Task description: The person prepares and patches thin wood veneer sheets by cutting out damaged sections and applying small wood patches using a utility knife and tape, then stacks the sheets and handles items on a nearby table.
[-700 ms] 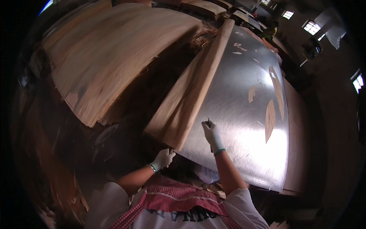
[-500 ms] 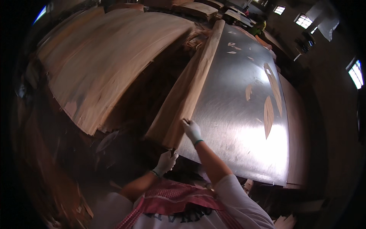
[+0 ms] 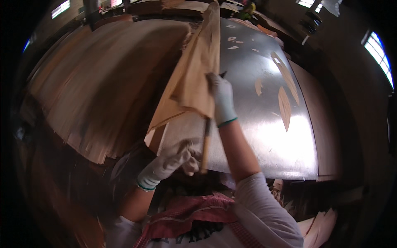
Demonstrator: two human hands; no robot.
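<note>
A thin wood veneer sheet hangs folded and partly lifted along the left side of a shiny metal plate. My right hand, in a white glove with a green cuff, is closed on the sheet's right edge; a small dark tip beside its fingers is too unclear to name. Below the sheet's near end, a slim stick, dark above and tan below, points toward me. My left hand, gloved alike and slightly blurred, is beside the stick with its fingers apart. Whether it touches the stick, I cannot tell.
A broad stack of veneer sheets stands to the left, across a dark gap. Leaf-shaped veneer pieces lie on the metal plate. Brown boards border its right side. Veneer scraps are at the lower right.
The veneer's near end has been raised and folded back, baring metal beneath it. My right hand has moved farther away; my left has shifted left and loosened from the sheet's near corner.
</note>
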